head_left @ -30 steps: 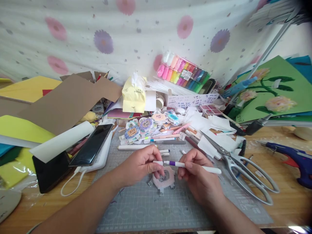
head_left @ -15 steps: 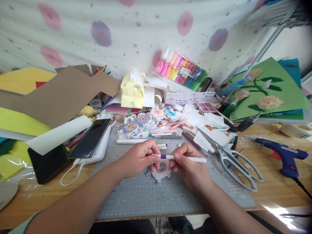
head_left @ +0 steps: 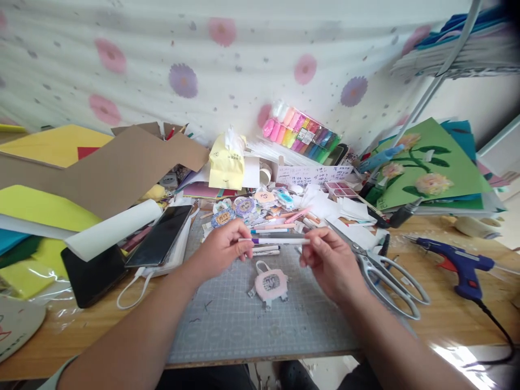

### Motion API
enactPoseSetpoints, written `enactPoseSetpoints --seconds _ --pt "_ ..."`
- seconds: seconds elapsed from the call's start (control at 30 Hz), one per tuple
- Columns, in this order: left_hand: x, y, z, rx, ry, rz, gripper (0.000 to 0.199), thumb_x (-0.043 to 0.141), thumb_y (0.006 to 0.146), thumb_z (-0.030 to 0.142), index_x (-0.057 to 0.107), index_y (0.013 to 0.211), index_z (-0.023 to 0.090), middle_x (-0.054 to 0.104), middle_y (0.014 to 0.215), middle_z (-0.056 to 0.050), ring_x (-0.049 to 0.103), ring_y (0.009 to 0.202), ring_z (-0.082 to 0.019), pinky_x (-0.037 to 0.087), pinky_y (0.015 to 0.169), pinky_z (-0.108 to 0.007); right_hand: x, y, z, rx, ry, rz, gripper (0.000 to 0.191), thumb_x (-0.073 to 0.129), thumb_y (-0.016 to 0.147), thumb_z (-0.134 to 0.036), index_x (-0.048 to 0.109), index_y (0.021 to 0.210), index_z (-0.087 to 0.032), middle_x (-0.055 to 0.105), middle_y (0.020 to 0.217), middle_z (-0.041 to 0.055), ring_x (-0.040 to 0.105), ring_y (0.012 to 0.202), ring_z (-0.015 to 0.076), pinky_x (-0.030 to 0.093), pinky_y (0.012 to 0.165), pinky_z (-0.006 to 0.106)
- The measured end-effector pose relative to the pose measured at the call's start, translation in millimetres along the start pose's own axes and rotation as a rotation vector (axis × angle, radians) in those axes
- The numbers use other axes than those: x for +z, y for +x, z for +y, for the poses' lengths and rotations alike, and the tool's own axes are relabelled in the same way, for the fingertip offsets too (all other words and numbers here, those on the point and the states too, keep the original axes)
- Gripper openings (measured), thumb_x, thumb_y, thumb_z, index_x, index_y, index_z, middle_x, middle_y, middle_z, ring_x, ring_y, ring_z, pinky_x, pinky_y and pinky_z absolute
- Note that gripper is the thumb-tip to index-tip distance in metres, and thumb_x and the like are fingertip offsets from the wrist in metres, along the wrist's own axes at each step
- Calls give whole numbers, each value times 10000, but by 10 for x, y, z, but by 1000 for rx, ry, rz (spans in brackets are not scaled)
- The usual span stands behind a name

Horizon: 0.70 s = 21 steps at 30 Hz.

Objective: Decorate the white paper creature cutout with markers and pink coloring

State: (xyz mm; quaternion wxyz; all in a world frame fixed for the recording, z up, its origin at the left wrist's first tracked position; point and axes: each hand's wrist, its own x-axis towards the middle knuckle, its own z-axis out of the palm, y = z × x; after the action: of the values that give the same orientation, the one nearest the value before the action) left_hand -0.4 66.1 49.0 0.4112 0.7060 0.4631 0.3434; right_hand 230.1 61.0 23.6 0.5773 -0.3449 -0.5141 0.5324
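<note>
Shift: the right hand (head_left: 330, 259) now sits at the marker's (head_left: 280, 241) far end, nearer its middle half a second ago; the pink cutout (head_left: 273, 287) has come into full view.
Left hand (head_left: 228, 246): fingertips pinched on the purple-banded end.
Right hand: thumb and fingers gripping the plain end.
Marker position: between both hands, over the gridded grey cutting mat (head_left: 227, 327) on the wooden bench (head_left: 441, 319).
Marker axis: slim, white, nearly level, running left to right, banded end leftward.
Cutout: rounded pink shape, patterned grey centre, pale loop on top.
Clear pack (head_left: 303, 130): glossy plastic, rows of rounded, many-coloured pieces inside.
Yellow tissue pack (head_left: 226, 170): soft wrapper, crumpled white tissue poking out.
</note>
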Motion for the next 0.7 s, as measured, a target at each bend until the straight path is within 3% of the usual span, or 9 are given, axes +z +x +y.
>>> enactPoseSetpoints --seconds 0.07,0.13,0.27,0.43,0.7 --pt "-119 41 -54 4 125 71 164 520 838 374 472 816 218 633 669 18 586 590 -149 455 570 -268 -69 144 -18 -33 -352 23 249 583 831 -456 579 812 -208 598 634 -19 523 513 123 487 514 275" --pt "-204 73 -111 7 272 147 124 536 817 334 489 802 221 614 697 20 562 630 -165 417 596 -280 -101 277 -1 -39 -564 -4 224 561 835 -411 607 851 -192 620 696 9 537 553 139 479 537 289" --pt "-288 106 -199 14 518 202 56 558 748 231 505 736 219 574 740 13 532 719 -194 375 663 -302 -33 449 46 -55 -814 -228 66 618 759 -211 677 743 -186 642 682 12 549 596 153 422 580 282" --pt "-321 115 -258 34 684 152 89 573 687 154 510 671 215 568 791 -9 537 852 -232 386 723 -317 110 560 56 -109 -1059 -523 107 666 705 -108 731 685 -190 675 732 33 577 658 175 384 613 284" --pt "-276 98 -181 49 746 122 100 520 782 167 513 691 206 570 806 -11 543 831 -208 376 717 -305 99 536 119 -223 -1236 -567 119 612 837 -152 729 821 -164 667 881 87 598 837 217 429 746 307"
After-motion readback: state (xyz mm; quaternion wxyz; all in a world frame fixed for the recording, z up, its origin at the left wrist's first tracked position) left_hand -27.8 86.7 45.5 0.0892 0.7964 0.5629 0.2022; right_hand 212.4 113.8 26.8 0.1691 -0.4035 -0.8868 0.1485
